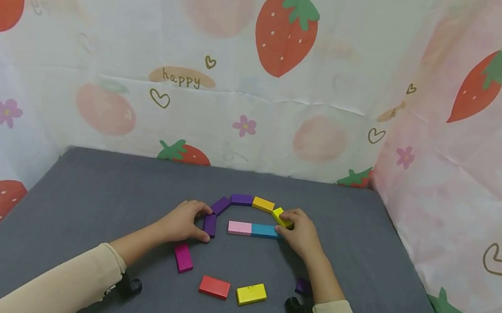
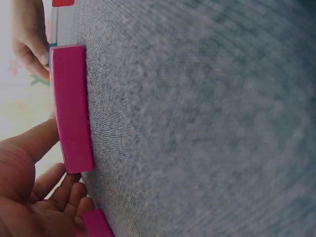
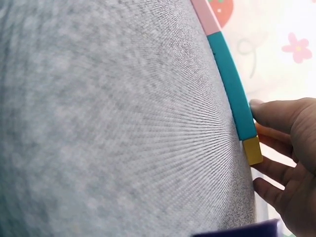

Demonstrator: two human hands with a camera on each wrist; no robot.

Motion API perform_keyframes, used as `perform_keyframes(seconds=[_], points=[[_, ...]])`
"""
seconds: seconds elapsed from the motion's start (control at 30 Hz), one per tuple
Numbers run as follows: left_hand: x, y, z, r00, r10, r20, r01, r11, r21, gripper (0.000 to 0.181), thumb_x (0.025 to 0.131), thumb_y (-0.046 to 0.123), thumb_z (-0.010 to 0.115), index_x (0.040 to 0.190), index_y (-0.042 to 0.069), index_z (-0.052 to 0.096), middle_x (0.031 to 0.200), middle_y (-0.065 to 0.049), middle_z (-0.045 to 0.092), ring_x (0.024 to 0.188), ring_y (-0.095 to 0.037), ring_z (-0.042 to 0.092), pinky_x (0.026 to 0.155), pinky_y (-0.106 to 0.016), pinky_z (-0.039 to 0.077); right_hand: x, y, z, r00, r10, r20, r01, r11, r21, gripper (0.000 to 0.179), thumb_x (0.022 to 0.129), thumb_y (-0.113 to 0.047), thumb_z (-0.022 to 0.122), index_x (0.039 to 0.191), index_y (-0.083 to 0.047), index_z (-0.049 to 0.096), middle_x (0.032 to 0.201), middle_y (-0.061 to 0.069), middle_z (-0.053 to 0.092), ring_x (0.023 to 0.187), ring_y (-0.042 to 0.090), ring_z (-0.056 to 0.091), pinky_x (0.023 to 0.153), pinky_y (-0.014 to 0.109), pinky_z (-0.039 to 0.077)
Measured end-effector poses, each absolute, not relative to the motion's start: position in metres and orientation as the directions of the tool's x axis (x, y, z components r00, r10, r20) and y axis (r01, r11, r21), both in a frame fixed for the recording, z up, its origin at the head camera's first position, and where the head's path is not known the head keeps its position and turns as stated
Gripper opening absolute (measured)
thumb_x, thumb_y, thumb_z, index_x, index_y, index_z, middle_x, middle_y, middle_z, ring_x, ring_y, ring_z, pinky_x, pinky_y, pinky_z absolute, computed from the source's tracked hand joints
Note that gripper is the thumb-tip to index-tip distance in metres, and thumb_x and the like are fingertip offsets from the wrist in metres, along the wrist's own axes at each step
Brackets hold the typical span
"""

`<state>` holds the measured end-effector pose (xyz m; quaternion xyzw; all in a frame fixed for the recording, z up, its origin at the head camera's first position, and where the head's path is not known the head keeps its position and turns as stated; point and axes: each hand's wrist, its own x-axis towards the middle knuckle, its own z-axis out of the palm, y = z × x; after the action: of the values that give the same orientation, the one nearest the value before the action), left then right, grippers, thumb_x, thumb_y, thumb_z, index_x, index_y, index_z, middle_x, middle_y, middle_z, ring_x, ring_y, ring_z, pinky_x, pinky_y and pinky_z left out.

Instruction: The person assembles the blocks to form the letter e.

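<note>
"What does the head view give me?"

"Left of centre, the left hand (image 1: pixel 186 221) is drawn narrow, thumb and fingers on the purple block (image 1: pixel 210 225), just below a second purple block (image 1: pixel 221 206). Right of centre, the right hand (image 1: pixel 301 233) curls about the bright yellow block (image 1: pixel 277 214), beside the orange-yellow block (image 1: pixel 263 204). I'd nudge both lightly, flat on the counter (image 1: pixel 362 259), so neighbours don't shift."

"And the left wrist?"

"A magenta block (image 2: pixel 72 108) at the frame's left hides that grip. I can't check contact there; I'd trust the head view and keep the forearm off it."

"Right wrist?"

"The blue block (image 3: pixel 232 84) runs down the right side, thumb just by its edge, a yellow end showing beneath. I'd keep that thumb from pushing blue away from the pink block (image 3: pixel 205 16)."
</note>
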<state>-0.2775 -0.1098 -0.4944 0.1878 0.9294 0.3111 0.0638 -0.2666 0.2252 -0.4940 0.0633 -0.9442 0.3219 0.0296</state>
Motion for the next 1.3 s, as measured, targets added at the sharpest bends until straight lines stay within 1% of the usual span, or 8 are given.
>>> perform_keyframes(seconds=[0.2, 0.37, 0.57, 0.8, 0.97, 1.2, 1.3], points=[[-0.278, -0.112, -0.495, -0.917, 0.398, -0.005, 0.317, 0.739, 0.594, 0.066, 0.076, 0.03, 0.093, 0.131, 0.007, 0.065, 0.126, -0.01, 0.065, 0.118, -0.027, 0.057, 0.104, -0.048, 0.047, -0.266, 0.225, -0.492, -0.99, -0.102, 0.096, -0.139, 0.78, -0.61, 0.041, 0.093, -0.02, 0.077, 0.13, -0.004, 0.069, 0.134, 0.01, 0.06, 0.126, 0.034, 0.058, 0.105, 0.052, 0.048], [-0.28, -0.116, -0.494, -0.915, 0.403, -0.017, 0.305, 0.717, 0.626, 0.066, 0.078, 0.029, 0.092, 0.133, 0.006, 0.064, 0.13, -0.01, 0.065, 0.122, -0.027, 0.06, 0.106, -0.047, 0.047, -0.265, 0.225, -0.493, -0.989, -0.104, 0.104, -0.146, 0.78, -0.609, 0.041, 0.093, -0.02, 0.077, 0.13, -0.004, 0.069, 0.133, 0.011, 0.061, 0.125, 0.033, 0.059, 0.104, 0.051, 0.049], [-0.277, -0.124, -0.487, -0.923, 0.385, -0.015, 0.285, 0.707, 0.647, 0.065, 0.081, 0.03, 0.089, 0.136, 0.007, 0.062, 0.134, -0.011, 0.063, 0.126, -0.03, 0.058, 0.106, -0.049, 0.047, -0.265, 0.224, -0.493, -0.989, -0.105, 0.099, -0.144, 0.772, -0.619, 0.041, 0.093, -0.02, 0.077, 0.13, -0.004, 0.069, 0.133, 0.01, 0.06, 0.125, 0.033, 0.059, 0.104, 0.051, 0.049], [-0.27, -0.139, -0.472, -0.93, 0.368, 0.019, 0.284, 0.683, 0.673, 0.062, 0.085, 0.031, 0.085, 0.139, 0.011, 0.061, 0.14, -0.011, 0.058, 0.131, -0.035, 0.053, 0.105, -0.054, 0.047, -0.266, 0.225, -0.493, -0.991, -0.1, 0.092, -0.135, 0.778, -0.613, 0.041, 0.093, -0.02, 0.077, 0.13, -0.005, 0.069, 0.134, 0.01, 0.06, 0.125, 0.033, 0.058, 0.104, 0.051, 0.049], [-0.262, -0.153, -0.465, -0.929, 0.367, 0.048, 0.294, 0.653, 0.698, 0.063, 0.088, 0.033, 0.083, 0.143, 0.013, 0.059, 0.145, -0.011, 0.054, 0.132, -0.037, 0.052, 0.104, -0.056, 0.048, -0.268, 0.226, -0.493, -0.991, -0.093, 0.093, -0.13, 0.787, -0.604, 0.04, 0.093, -0.02, 0.077, 0.13, -0.005, 0.07, 0.133, 0.009, 0.061, 0.124, 0.032, 0.059, 0.104, 0.05, 0.049], [-0.249, -0.172, -0.467, -0.933, 0.35, 0.082, 0.304, 0.645, 0.701, 0.06, 0.089, 0.03, 0.082, 0.142, 0.012, 0.059, 0.144, -0.012, 0.056, 0.133, -0.037, 0.052, 0.106, -0.056, 0.046, -0.267, 0.225, -0.494, -0.992, -0.092, 0.083, -0.123, 0.793, -0.597, 0.041, 0.093, -0.021, 0.077, 0.13, -0.005, 0.069, 0.134, 0.01, 0.06, 0.125, 0.032, 0.058, 0.105, 0.051, 0.048], [-0.245, -0.179, -0.47, -0.941, 0.328, 0.079, 0.288, 0.657, 0.697, 0.06, 0.089, 0.029, 0.082, 0.142, 0.012, 0.06, 0.143, -0.013, 0.056, 0.13, -0.04, 0.053, 0.103, -0.057, 0.049, -0.268, 0.225, -0.494, -0.992, -0.093, 0.086, -0.126, 0.789, -0.601, 0.041, 0.093, -0.021, 0.077, 0.13, -0.005, 0.069, 0.134, 0.01, 0.06, 0.125, 0.032, 0.058, 0.105, 0.051, 0.048]])
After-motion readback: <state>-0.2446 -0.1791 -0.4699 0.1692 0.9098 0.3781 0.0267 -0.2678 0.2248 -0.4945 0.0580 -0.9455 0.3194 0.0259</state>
